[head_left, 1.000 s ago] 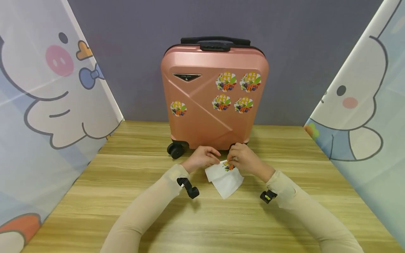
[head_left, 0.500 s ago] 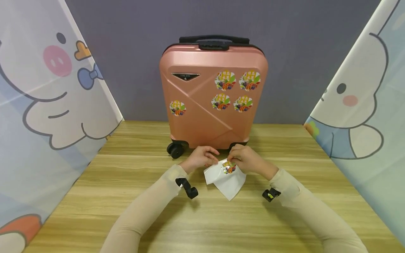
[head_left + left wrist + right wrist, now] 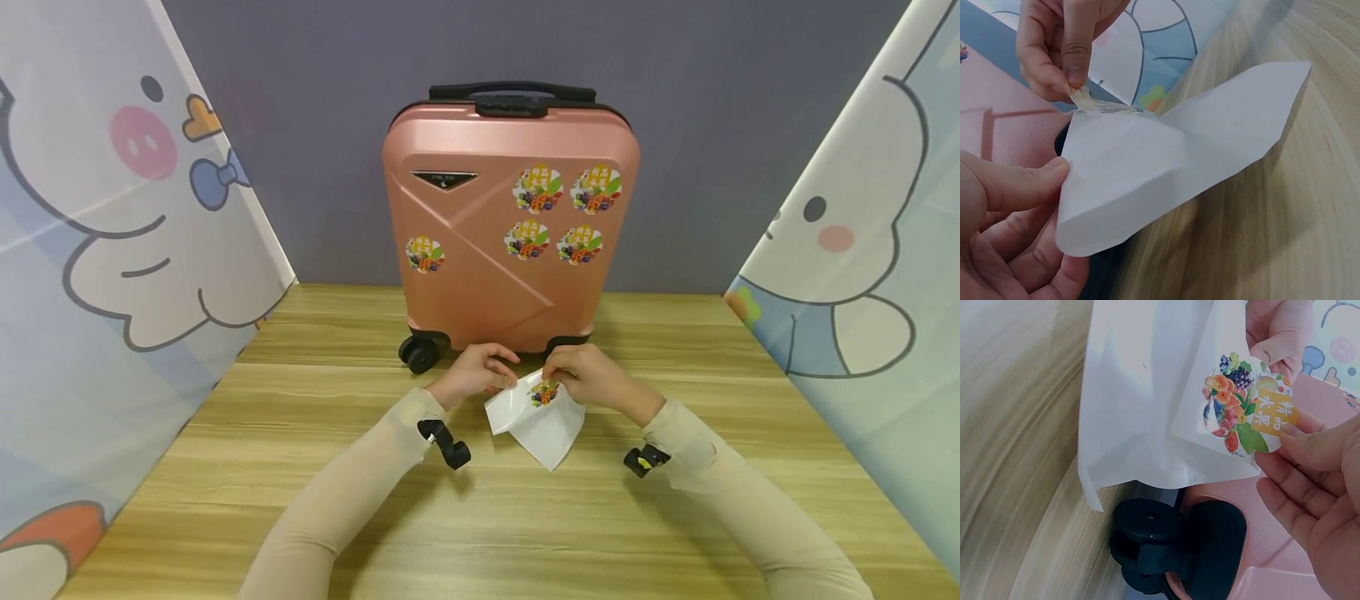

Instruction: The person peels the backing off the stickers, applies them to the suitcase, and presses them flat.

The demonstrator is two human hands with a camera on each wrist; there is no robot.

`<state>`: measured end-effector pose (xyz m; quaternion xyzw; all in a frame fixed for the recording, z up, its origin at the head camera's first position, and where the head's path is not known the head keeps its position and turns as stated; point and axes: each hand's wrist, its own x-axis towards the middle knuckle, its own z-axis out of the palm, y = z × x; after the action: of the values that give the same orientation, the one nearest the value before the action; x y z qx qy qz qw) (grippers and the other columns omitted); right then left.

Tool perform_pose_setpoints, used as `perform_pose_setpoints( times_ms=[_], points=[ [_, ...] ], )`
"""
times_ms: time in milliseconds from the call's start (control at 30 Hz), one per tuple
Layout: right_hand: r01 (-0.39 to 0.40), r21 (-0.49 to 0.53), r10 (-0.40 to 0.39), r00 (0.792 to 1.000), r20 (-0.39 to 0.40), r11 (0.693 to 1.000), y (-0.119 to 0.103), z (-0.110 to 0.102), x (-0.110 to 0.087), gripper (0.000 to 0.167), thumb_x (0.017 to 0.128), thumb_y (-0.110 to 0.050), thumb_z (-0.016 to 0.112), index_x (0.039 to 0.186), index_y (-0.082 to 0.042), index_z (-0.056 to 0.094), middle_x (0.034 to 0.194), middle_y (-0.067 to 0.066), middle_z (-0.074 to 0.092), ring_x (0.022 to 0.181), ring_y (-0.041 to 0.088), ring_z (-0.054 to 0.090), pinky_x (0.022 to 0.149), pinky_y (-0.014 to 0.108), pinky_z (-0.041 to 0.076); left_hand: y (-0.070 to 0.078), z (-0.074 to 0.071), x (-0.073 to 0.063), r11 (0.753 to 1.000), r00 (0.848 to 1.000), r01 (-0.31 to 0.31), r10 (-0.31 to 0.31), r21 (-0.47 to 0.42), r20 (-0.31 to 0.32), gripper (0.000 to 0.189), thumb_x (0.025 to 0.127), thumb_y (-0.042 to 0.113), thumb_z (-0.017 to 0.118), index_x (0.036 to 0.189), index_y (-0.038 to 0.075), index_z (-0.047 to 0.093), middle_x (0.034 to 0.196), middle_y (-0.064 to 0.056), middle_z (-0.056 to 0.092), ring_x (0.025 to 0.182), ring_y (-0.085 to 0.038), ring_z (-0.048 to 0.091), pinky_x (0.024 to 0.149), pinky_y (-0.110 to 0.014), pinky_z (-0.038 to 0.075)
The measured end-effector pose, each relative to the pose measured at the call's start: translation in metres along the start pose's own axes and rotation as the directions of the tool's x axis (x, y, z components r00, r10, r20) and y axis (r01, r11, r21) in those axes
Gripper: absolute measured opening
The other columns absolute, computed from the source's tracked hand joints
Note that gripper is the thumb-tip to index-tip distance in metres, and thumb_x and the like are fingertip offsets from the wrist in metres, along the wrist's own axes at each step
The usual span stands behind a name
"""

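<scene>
My left hand pinches the edge of a folded white backing sheet between thumb and fingers. At the sheet's fold, my right hand pinches the rim of a round fruit sticker with thumb and forefinger. In the right wrist view the sticker shows colourful fruit and a yellow patch with characters. Part of it lies against the sheet, while its gripped edge is lifted off, as the left wrist view shows. Both hands are just in front of the upright pink suitcase.
Several matching round stickers, one a lower-left sticker, are on the suitcase front. A black wheel stands on the wooden table. Cartoon-printed curtains flank the table, with a grey backdrop behind.
The right hand has shifted slightly right and drawn the sticker's edge up from the sheet. The sheet's loose lower corner has swung rightward. The left hand stays nearly in place.
</scene>
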<state>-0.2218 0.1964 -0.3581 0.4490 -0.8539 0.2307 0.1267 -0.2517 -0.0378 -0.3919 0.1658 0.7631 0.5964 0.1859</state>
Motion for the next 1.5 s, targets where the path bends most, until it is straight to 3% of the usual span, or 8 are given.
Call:
perform_pose_setpoints(
  times_ms=[333, 667, 967, 1233, 1500],
  points=[
    [0.035, 0.045, -0.034, 0.999, -0.026, 0.998, 0.002, 0.001, -0.002, 0.023, 0.082, 0.017, 0.068, 0.086, -0.005, 0.073, 0.084, 0.003, 0.069, 0.070, 0.015, 0.064, 0.058, 0.027, 0.053, -0.008, 0.000, 0.004, 1.000, 1.000, -0.011, 0.011, 0.000, -0.019, 0.040, 0.088, -0.007, 0.071, 0.126, -0.006, 0.058, 0.088, -0.012, 0.075, 0.065, -0.012, 0.064, 0.060, -0.033, 0.054],
    [0.017, 0.075, -0.018, 1.000, 0.004, 0.997, 0.002, 0.004, -0.002, 0.023, 0.084, 0.016, 0.067, 0.086, -0.006, 0.073, 0.085, 0.003, 0.069, 0.073, 0.015, 0.064, 0.061, 0.026, 0.055, -0.016, -0.001, 0.003, 1.000, 1.000, -0.024, 0.024, 0.013, -0.014, 0.041, 0.087, -0.006, 0.071, 0.126, -0.008, 0.057, 0.087, -0.011, 0.074, 0.065, -0.012, 0.063, 0.058, -0.031, 0.051],
    [0.049, 0.075, -0.045, 0.997, -0.063, 0.996, 0.002, 0.003, -0.006, 0.022, 0.078, 0.018, 0.072, 0.083, -0.003, 0.073, 0.080, 0.004, 0.069, 0.067, 0.014, 0.064, 0.055, 0.025, 0.053, -0.023, -0.003, 0.001, 1.000, 1.000, -0.020, 0.021, 0.010, -0.017, 0.039, 0.086, -0.007, 0.072, 0.123, -0.008, 0.058, 0.084, -0.009, 0.073, 0.065, -0.013, 0.064, 0.055, -0.028, 0.050],
    [-0.004, 0.117, 0.013, 0.997, -0.074, 0.993, 0.003, 0.001, -0.008, 0.021, 0.079, 0.016, 0.073, 0.086, -0.003, 0.074, 0.083, 0.005, 0.070, 0.068, 0.013, 0.064, 0.056, 0.025, 0.054, -0.029, -0.003, 0.003, 1.000, 0.999, -0.027, 0.027, 0.016, -0.044, 0.033, 0.085, -0.004, 0.075, 0.116, -0.005, 0.064, 0.088, -0.012, 0.075, 0.069, -0.014, 0.068, 0.056, -0.026, 0.053],
    [-0.161, 0.168, 0.167, 0.986, -0.026, 0.973, -0.001, -0.002, -0.007, 0.016, 0.084, 0.012, 0.071, 0.091, -0.002, 0.076, 0.086, 0.005, 0.072, 0.069, 0.011, 0.063, 0.059, 0.025, 0.054, -0.031, -0.004, 0.001, 0.998, 0.997, -0.047, 0.049, 0.028, -0.067, 0.032, 0.084, -0.002, 0.076, 0.114, -0.005, 0.065, 0.088, -0.012, 0.075, 0.071, -0.014, 0.069, 0.057, -0.026, 0.053]
  ],
)
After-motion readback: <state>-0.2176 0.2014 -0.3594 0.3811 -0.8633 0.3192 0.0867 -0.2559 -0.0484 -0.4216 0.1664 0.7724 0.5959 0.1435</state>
